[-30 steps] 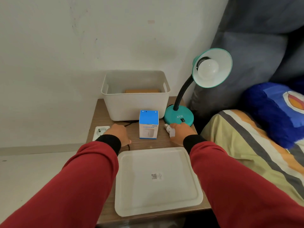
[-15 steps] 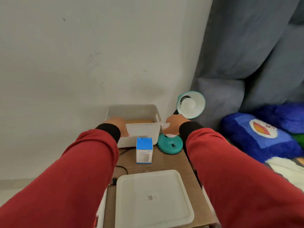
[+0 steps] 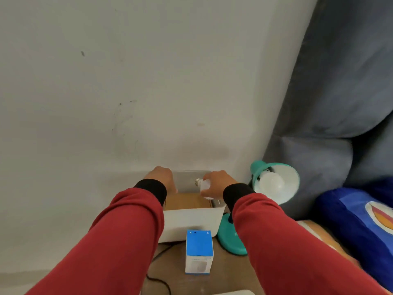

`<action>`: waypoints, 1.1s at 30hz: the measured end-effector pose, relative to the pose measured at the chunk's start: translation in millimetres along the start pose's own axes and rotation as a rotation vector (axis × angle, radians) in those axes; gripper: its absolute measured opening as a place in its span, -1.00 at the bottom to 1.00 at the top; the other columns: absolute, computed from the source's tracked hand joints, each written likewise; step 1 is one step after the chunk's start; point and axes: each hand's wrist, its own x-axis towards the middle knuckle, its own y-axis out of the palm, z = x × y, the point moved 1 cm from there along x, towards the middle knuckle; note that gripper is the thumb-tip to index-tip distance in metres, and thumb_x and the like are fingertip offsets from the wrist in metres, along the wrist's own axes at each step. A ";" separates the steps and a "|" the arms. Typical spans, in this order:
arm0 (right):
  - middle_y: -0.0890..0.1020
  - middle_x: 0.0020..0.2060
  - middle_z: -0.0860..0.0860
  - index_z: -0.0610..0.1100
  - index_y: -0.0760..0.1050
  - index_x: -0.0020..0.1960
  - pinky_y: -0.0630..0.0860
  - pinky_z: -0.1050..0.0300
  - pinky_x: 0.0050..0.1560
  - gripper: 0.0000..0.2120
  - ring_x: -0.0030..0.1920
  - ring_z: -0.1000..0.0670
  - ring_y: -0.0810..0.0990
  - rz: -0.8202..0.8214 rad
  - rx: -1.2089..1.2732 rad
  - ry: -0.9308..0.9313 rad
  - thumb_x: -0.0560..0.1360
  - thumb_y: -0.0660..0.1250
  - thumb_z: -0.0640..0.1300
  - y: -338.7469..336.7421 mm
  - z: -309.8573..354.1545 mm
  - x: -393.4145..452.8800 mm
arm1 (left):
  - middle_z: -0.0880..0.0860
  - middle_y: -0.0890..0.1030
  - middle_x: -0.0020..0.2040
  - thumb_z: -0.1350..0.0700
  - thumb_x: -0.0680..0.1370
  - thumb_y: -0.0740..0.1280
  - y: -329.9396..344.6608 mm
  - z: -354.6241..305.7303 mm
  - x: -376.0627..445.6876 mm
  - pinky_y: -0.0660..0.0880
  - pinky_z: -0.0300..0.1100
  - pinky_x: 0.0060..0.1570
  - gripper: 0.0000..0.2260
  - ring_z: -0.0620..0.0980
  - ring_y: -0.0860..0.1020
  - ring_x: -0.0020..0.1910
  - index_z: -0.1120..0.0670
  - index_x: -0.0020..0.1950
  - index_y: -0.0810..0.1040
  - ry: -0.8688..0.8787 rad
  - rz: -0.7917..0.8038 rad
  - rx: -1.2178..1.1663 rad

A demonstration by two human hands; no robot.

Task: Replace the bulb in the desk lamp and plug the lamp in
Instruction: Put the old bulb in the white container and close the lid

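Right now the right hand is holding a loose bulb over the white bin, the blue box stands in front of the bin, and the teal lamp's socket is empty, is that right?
Not quite. The teal lamp is not empty: the head view shows a white bulb seated in its shade. The rest stands: the right hand holds a loose bulb over the white bin, with the blue box in front of the bin.

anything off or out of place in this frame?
Nothing is spilled or broken. One oddity: the right hand holds a loose bulb over the white bin, while the teal lamp already has a bulb fitted. The blue bulb box stands upright.
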 end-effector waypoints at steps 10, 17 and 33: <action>0.57 0.19 -0.12 -0.17 0.50 0.22 0.42 0.06 0.23 -0.65 0.20 -0.16 0.51 0.092 0.141 0.093 0.57 0.18 0.03 64.2 -7.2 65.2 | 0.15 0.51 0.30 0.00 0.56 0.29 60.9 12.4 59.6 0.42 -0.11 0.23 -0.60 0.12 0.48 0.28 0.21 0.30 0.46 0.029 0.145 0.024; 0.57 0.19 -0.16 -0.14 0.49 0.24 0.41 -0.01 0.30 -0.65 0.21 -0.18 0.51 0.089 0.130 0.111 0.56 0.18 0.01 77.6 -10.6 77.3 | 0.17 0.52 0.29 -0.02 0.56 0.28 70.3 18.0 69.5 0.43 -0.09 0.22 -0.60 0.14 0.49 0.27 0.23 0.28 0.49 0.018 0.166 0.053; 0.56 0.22 -0.13 -0.19 0.42 0.32 0.49 0.05 0.20 -0.56 0.21 -0.13 0.53 0.161 -0.063 0.107 0.54 0.23 0.04 49.9 -6.1 55.2 | 0.15 0.51 0.29 0.01 0.57 0.27 45.2 16.7 38.3 0.43 -0.13 0.22 -0.61 0.11 0.48 0.27 0.20 0.31 0.45 0.007 0.115 0.071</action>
